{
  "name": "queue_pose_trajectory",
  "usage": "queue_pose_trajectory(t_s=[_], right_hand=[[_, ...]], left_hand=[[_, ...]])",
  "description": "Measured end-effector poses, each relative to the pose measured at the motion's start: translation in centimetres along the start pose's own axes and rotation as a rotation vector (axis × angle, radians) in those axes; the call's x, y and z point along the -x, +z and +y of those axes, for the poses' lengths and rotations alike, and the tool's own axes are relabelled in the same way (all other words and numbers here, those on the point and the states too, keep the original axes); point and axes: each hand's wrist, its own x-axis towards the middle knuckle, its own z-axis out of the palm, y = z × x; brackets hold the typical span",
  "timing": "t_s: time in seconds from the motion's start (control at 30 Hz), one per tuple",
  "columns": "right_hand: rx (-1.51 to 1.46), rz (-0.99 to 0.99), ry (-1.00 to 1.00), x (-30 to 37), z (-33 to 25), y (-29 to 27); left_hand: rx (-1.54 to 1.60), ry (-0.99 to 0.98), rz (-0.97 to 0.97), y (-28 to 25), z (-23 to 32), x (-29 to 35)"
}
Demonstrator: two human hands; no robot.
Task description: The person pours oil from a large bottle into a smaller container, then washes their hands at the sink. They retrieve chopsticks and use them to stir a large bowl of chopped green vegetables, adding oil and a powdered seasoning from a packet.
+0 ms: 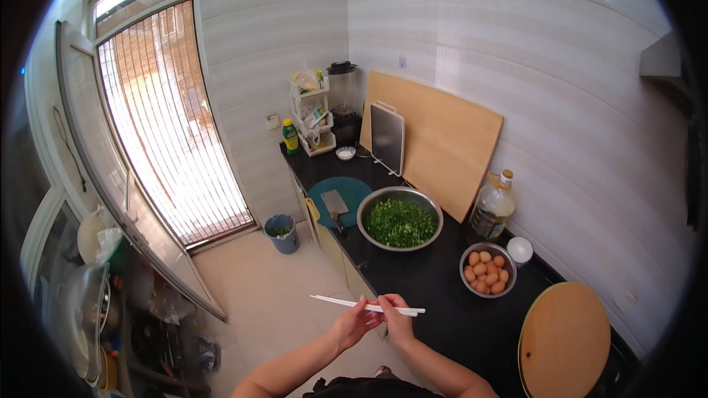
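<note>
A pair of white chopsticks (335,301) is held level between my two hands, in front of the counter's edge. My left hand (356,323) pinches them near the middle. Close beside it, my right hand (396,318) grips them toward their thicker ends. Beyond my hands, a large steel bowl (363,231) on the counter holds chopped green leaves (402,222). To its right stands a smaller steel bowl (466,289) with several brown eggs (484,273) in it.
A cleaver (335,204) lies on a round teal cutting board (355,186). An oil bottle (493,208), a white cup (520,251) and a round wooden board (566,343) are on the right. A large wooden board (450,147) leans on the wall. A grey bin (283,241) stands on the floor.
</note>
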Motion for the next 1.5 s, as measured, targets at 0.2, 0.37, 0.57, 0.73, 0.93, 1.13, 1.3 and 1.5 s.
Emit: queue_pose_trajectory(t_s=[0.2, 0.37, 0.57, 0.73, 0.93, 1.13, 1.3, 1.5], right_hand=[[-0.075, 0.193, 0.014, -8.0, -3.5, -3.5], [-0.108, 0.618, -0.146, -12.1, -5.6, -10.5], [-0.135, 0.868, -0.194, -13.4, -4.9, -12.2], [-0.118, 1.014, -0.242, -14.1, -3.3, -10.5], [-0.159, 1.164, -0.251, -13.3, -2.0, -8.6], [-0.286, 1.11, -0.326, -13.4, -1.5, -6.1], [-0.102, 0.939, -0.236, -14.8, -0.5, -5.5], [0.799, 0.599, -0.095, -16.6, -0.3, -2.3]], left_hand=[[-0.124, -0.191, -0.085, 1.8, 5.2, -6.8], [-0.701, -0.08, 0.307, -6.6, 8.3, -18.4], [-1.31, 0.222, 0.604, -15.5, 13.3, -36.2], [-1.538, 0.067, 0.514, -14.0, 16.9, -43.9], [-1.536, 0.115, 0.325, -16.9, 17.0, -46.5], [-1.449, 0.193, 0.26, -16.6, 14.9, -40.5], [-1.205, 0.132, 0.189, -18.2, 12.9, -38.0], [-1.106, 0.061, 0.082, -17.4, 13.5, -34.2]])
